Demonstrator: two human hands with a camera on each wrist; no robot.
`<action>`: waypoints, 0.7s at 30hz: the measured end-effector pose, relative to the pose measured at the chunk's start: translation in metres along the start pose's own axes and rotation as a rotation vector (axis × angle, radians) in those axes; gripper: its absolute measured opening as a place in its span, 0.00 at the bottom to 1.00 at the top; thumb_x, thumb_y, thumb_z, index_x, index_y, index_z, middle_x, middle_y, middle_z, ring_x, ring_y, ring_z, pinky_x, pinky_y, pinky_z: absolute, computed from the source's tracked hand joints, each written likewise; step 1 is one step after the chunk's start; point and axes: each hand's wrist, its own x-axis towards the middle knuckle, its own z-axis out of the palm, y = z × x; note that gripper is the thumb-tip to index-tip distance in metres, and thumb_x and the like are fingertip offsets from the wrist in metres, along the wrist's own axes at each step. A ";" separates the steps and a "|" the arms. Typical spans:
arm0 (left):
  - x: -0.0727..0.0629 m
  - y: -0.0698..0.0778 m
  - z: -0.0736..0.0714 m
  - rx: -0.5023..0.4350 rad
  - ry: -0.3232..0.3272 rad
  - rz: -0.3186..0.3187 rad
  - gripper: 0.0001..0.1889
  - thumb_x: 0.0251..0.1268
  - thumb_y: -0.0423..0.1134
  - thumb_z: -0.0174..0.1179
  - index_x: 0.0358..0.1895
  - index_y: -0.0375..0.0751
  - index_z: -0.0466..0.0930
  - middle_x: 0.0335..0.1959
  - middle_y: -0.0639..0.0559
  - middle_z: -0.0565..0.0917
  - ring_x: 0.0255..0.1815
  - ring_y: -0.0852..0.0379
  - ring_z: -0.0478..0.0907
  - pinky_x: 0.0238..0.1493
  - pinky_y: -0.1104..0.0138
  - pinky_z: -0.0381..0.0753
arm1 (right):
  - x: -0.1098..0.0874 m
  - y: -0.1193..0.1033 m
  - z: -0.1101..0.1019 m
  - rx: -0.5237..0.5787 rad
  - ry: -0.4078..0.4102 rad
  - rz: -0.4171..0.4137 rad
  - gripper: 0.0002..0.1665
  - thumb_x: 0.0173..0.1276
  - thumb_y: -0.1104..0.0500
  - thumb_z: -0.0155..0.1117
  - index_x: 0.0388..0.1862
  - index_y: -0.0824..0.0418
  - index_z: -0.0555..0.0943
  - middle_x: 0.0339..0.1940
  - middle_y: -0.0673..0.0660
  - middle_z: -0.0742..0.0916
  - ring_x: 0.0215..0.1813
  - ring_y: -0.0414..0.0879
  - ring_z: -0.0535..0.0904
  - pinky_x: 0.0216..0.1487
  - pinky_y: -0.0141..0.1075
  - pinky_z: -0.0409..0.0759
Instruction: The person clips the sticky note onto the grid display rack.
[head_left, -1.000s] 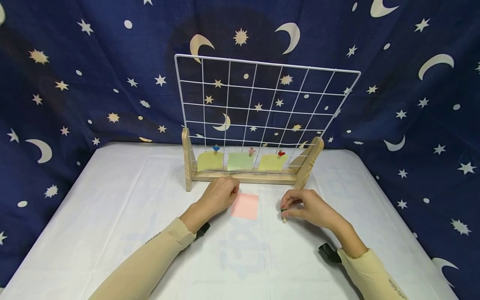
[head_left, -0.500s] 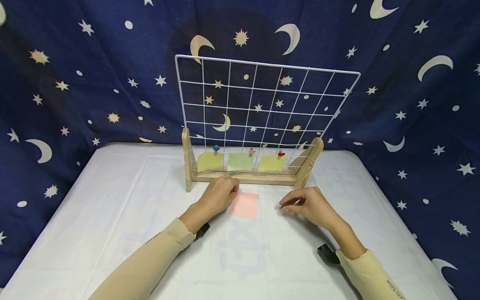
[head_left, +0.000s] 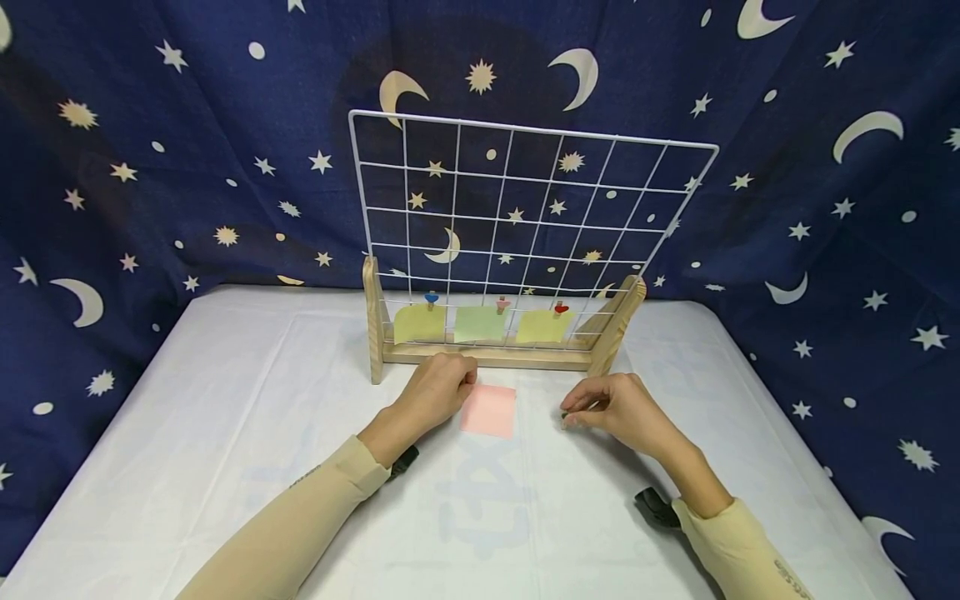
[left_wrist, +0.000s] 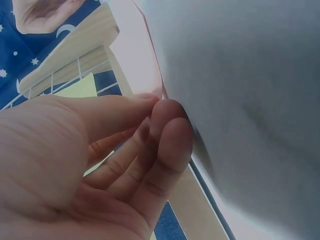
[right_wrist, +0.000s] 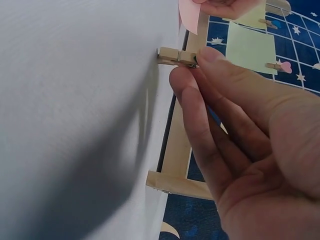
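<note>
My left hand (head_left: 435, 390) pinches the near-left edge of a pink sticky note (head_left: 489, 411) between thumb and fingertips; the note lies close over the white cloth. To its right, my right hand (head_left: 622, 414) holds a small wooden clothespin (right_wrist: 172, 55) by one end, thumb against fingers. The clothespin's free end points away from the fingertips, toward the cloth in the right wrist view. Its gripped end is mostly hidden by the thumb.
Behind the hands stands a white wire grid (head_left: 534, 130) in a wooden stand (head_left: 525, 360). Clipped low on it are a yellow note (head_left: 418, 326), a green note (head_left: 477, 324) and another yellow note (head_left: 540, 327), by clothespins with blue, pink and red hearts. A starry blue curtain hangs behind.
My right hand has risen slightly and turned the clothespin in its fingers, so its once downward-pointing end shows less in the head view. The left hand and pink note stay put.
</note>
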 end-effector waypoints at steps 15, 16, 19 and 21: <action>0.001 0.000 -0.001 -0.019 0.014 -0.026 0.11 0.62 0.22 0.68 0.27 0.41 0.83 0.24 0.53 0.83 0.25 0.58 0.73 0.29 0.67 0.72 | 0.000 0.000 -0.001 0.001 -0.011 0.003 0.09 0.58 0.57 0.84 0.36 0.49 0.91 0.32 0.42 0.92 0.36 0.38 0.88 0.40 0.32 0.86; 0.001 0.000 -0.001 -0.022 0.013 -0.032 0.10 0.62 0.22 0.68 0.27 0.41 0.84 0.24 0.53 0.83 0.25 0.58 0.73 0.29 0.67 0.73 | 0.000 0.000 -0.001 0.000 -0.010 0.005 0.09 0.58 0.57 0.84 0.36 0.49 0.91 0.32 0.42 0.92 0.36 0.38 0.88 0.40 0.32 0.86; 0.001 0.000 -0.001 -0.030 0.016 -0.047 0.10 0.62 0.23 0.68 0.27 0.41 0.85 0.23 0.53 0.83 0.25 0.58 0.73 0.29 0.67 0.73 | 0.000 0.000 -0.001 -0.001 -0.001 0.010 0.08 0.58 0.57 0.84 0.36 0.49 0.92 0.32 0.42 0.92 0.35 0.37 0.88 0.39 0.32 0.86; 0.000 0.001 -0.002 -0.032 0.018 -0.053 0.10 0.62 0.23 0.68 0.27 0.41 0.85 0.23 0.53 0.83 0.25 0.58 0.73 0.29 0.67 0.73 | 0.000 0.000 0.000 -0.006 0.010 0.013 0.08 0.58 0.57 0.84 0.36 0.49 0.92 0.32 0.42 0.92 0.35 0.37 0.88 0.38 0.32 0.86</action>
